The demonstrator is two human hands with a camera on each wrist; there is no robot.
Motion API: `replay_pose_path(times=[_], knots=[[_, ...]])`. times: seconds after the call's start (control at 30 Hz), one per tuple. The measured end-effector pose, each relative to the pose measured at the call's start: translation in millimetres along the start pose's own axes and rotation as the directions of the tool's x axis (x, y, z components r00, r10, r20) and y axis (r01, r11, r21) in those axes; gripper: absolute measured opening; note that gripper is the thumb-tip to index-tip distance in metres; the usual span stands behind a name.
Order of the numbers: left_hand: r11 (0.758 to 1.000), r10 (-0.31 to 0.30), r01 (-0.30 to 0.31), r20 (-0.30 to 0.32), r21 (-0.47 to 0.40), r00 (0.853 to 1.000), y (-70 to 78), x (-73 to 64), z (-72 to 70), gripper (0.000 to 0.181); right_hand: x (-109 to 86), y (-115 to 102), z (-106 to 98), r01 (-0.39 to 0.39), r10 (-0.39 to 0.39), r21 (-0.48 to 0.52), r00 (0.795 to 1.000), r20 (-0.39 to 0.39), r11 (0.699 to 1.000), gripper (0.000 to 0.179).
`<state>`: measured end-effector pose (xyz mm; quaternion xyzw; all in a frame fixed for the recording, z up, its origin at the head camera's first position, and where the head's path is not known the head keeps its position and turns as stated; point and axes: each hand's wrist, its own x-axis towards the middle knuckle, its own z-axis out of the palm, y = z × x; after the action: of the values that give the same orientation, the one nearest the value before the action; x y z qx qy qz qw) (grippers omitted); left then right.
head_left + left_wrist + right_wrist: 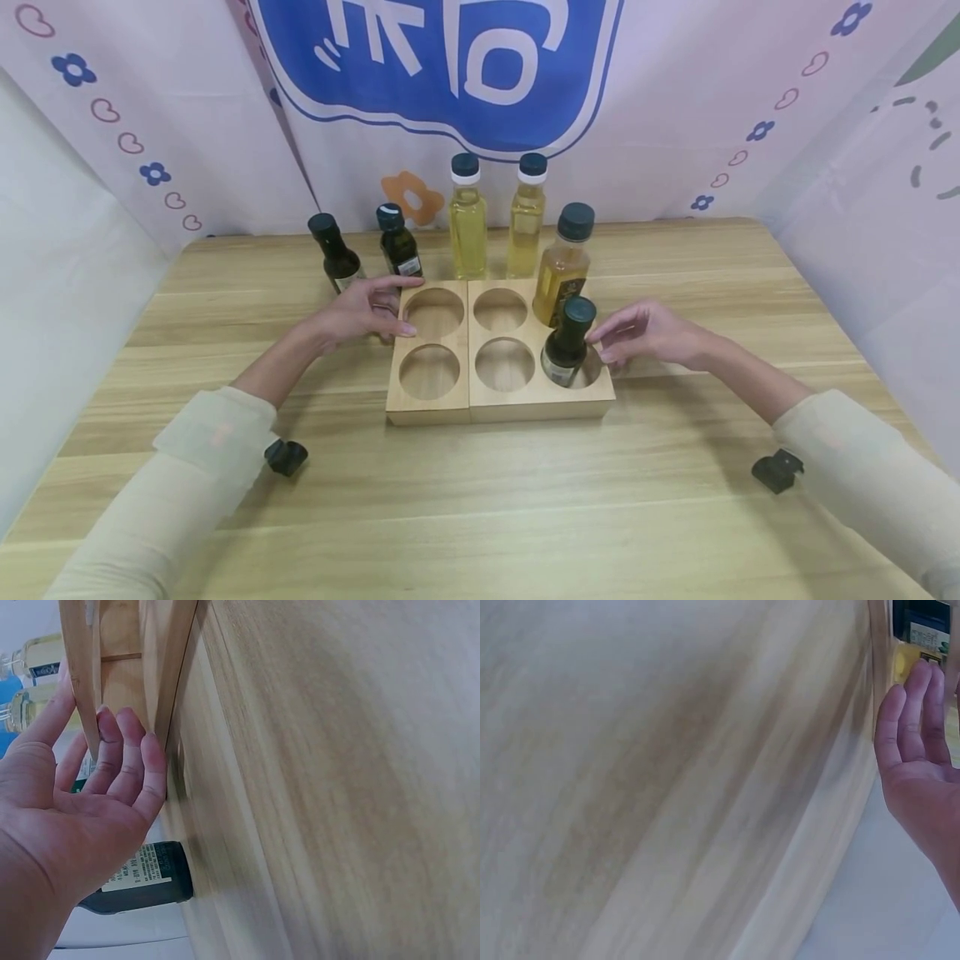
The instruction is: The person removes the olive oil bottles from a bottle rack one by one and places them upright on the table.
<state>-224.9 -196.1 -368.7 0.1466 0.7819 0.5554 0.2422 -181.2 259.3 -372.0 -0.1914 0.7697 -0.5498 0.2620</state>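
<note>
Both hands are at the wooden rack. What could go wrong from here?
The left hand might knock the dark bottle close behind it. A seam shows between the left rack section and right rack section; uneven handling could part them. The front-right bottle has a gap beside it in its hole and may tip.

Both forearms [281,362] reach far and inward. The left hand [367,310] spreads thumb from forefinger; the right hand [648,333] curves loosely.
</note>
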Motion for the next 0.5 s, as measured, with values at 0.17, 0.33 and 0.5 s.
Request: replay_pose_path(times=[0.17, 0.33, 0.5], knots=[[1.0, -0.008, 0.008, 0.003, 0.0, 1.0, 0.3, -0.1, -1.3, 0.079, -0.2, -5.9, -6.6, 0.032, -0.029, -0.068, 0.998, 0.047, 0.997, 0.037], [1.0, -0.003, 0.003, 0.011, 0.015, 1.0, 0.5, -0.8, -1.0, 0.078, -1.3, -15.4, -13.7, 0.061, -0.059, -0.154, 0.998, 0.021, 0.986, 0.034], [0.999, 0.011, -0.012, 0.009, 0.041, 1.0, 0.7, -1.5, -0.6, 0.077, -4.0, -26.4, -15.4, 0.061, -0.072, -0.195, 0.996, -0.05, 0.979, 0.033]])
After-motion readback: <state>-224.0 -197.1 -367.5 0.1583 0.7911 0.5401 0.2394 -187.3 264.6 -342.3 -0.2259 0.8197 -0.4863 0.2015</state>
